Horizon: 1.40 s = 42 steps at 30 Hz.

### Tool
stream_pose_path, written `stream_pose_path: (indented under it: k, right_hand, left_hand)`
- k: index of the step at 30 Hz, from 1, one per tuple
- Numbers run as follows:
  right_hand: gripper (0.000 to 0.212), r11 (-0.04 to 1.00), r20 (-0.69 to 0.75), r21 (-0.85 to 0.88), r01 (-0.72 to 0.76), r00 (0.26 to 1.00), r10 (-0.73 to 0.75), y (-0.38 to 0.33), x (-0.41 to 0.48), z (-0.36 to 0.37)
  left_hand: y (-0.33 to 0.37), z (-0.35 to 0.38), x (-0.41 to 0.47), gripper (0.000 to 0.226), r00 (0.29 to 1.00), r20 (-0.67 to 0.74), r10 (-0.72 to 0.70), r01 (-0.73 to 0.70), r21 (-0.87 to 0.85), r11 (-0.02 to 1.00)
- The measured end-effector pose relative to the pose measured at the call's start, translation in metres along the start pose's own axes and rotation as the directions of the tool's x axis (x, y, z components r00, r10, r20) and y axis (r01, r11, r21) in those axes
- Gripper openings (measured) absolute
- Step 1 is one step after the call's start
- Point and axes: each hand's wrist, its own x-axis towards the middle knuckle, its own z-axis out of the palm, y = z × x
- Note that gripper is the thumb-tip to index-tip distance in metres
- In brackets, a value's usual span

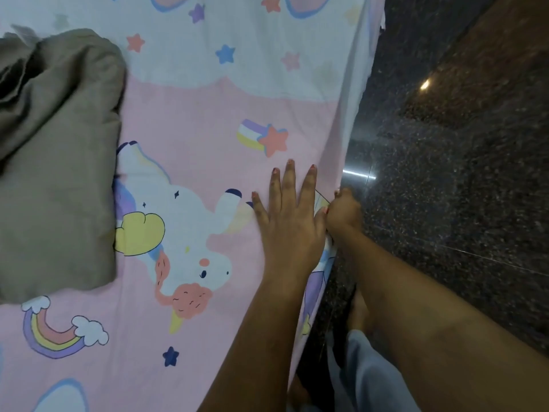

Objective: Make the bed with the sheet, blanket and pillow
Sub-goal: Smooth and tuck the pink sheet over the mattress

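Head view looks straight down on the bed, and the sheet [208, 120] is spread across it: pink and white, printed with a unicorn [190, 233], stars and a rainbow [56, 334]. The sheet's right edge drops over the side of the bed toward a dark speckled floor [445, 173], which shows a couple of bright reflections.

Left hand [288, 224] is pressed flat on the sheet near that edge, palm down, fingers [288, 179] stretched out and spread slightly apart, nothing gripped. Right beside it, touching at the thumb, the right hand [343, 211] is curled into a fist over the very edge of the sheet; its fingers look closed on the fabric there, though the fold itself is hidden under the knuckles. Both forearms reach in from the bottom right.

Over on the left, a grey-brown blanket [56, 162] lies bunched and roughly folded on top of the sheet, well apart from both hands, its near corner overlapping the unicorn's tail end. Its upper part is crumpled into deep creases.

Down at the bottom, between the forearms and the bed's side, there's a pale blue trouser leg [365, 379] and a bare foot [358, 310] on the floor.
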Motion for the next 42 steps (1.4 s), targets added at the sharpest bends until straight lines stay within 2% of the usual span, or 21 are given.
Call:
stream_pose_path:
  k: [2,4,7,9,11,13,16,19,23,27,29,32,35,37,39,40,42]
  right_hand:
    - [0.03,0.996,0.05,-0.081,0.046,0.998,-0.043,-0.007,0.001,-0.002]
    - [0.03,0.998,0.135,-0.027,0.056,0.99,-0.052,-0.014,0.003,0.0]
    - [0.036,0.974,0.248,0.227,-0.009,0.968,-0.048,-0.026,0.004,0.0]
    - [0.044,0.881,0.267,0.46,-0.114,0.964,-0.015,-0.041,0.008,-0.007]
    - [0.058,0.837,0.244,0.524,-0.155,0.969,0.026,-0.057,0.016,-0.016]
    - [0.054,0.883,0.177,0.46,-0.088,0.984,0.006,-0.068,0.027,-0.019]
    - [0.037,0.969,0.025,0.241,0.051,0.998,-0.059,-0.068,0.035,-0.021]
    - [0.033,0.997,-0.085,0.047,0.067,0.994,-0.063,-0.052,0.045,-0.029]
    - [0.031,0.984,-0.073,-0.111,0.137,0.987,-0.145,-0.046,0.054,-0.041]
    - [0.032,0.989,-0.017,-0.03,0.144,0.989,-0.145,-0.052,0.051,-0.034]
    - [0.036,0.984,0.096,0.134,0.116,0.987,-0.129,-0.048,0.049,-0.027]
    - [0.046,0.89,0.274,0.453,-0.059,0.959,-0.076,-0.051,0.046,-0.021]
    - [0.052,0.82,0.277,0.556,-0.134,0.96,-0.031,-0.072,0.054,-0.026]
    - [0.052,0.841,0.191,0.538,-0.056,0.98,-0.057,-0.088,0.064,-0.033]
    - [0.051,0.885,0.075,0.446,0.132,0.98,-0.184,-0.101,0.069,-0.043]
    - [0.047,0.889,0.058,0.408,0.208,0.966,-0.252,-0.104,0.069,-0.048]
    - [0.045,0.905,0.091,0.359,0.229,0.956,-0.278,-0.098,0.071,-0.057]
  left_hand:
    - [-0.002,-0.001,0.0,0.06,1.0,0.006,0.006,-0.006,0.021,1.0]
    - [-0.004,-0.004,0.0,0.059,1.0,0.019,0.011,-0.011,0.018,1.0]
    - [-0.006,-0.011,0.005,0.062,0.997,0.07,0.014,-0.01,-0.045,0.999]
    - [-0.006,-0.015,0.012,0.066,0.992,0.122,0.026,-0.014,-0.093,0.996]
    - [-0.005,-0.016,0.018,0.071,0.986,0.165,0.039,-0.023,-0.098,0.995]
    - [-0.003,-0.012,0.021,0.07,0.988,0.146,0.042,-0.034,-0.057,0.998]
    - [-0.002,-0.002,0.019,0.063,0.999,0.022,0.041,-0.042,0.03,0.999]
    - [-0.002,0.002,0.018,0.064,0.999,-0.006,0.05,-0.05,0.075,0.996]
    - [0.0,0.003,0.019,0.065,0.998,0.009,0.055,-0.056,0.092,0.994]
    - [0.0,0.002,0.019,0.063,0.999,-0.009,0.048,-0.047,0.106,0.993]
    - [0.0,0.001,0.022,0.062,0.999,-0.013,0.048,-0.047,0.082,0.996]
    - [0.001,-0.001,0.032,0.061,0.999,0.002,0.043,-0.043,0.066,0.997]
    - [0.006,-0.007,0.052,0.06,0.998,0.047,0.044,-0.044,-0.009,0.999]
    - [0.011,-0.011,0.069,0.06,0.994,0.093,0.048,-0.043,-0.058,0.997]
    - [0.016,-0.014,0.084,0.061,0.995,0.089,0.053,-0.046,-0.072,0.996]
    - [0.018,-0.013,0.091,0.064,0.996,0.079,0.048,-0.042,-0.072,0.997]
    - [0.023,-0.012,0.1,0.064,0.997,0.069,0.029,-0.025,-0.058,0.998]
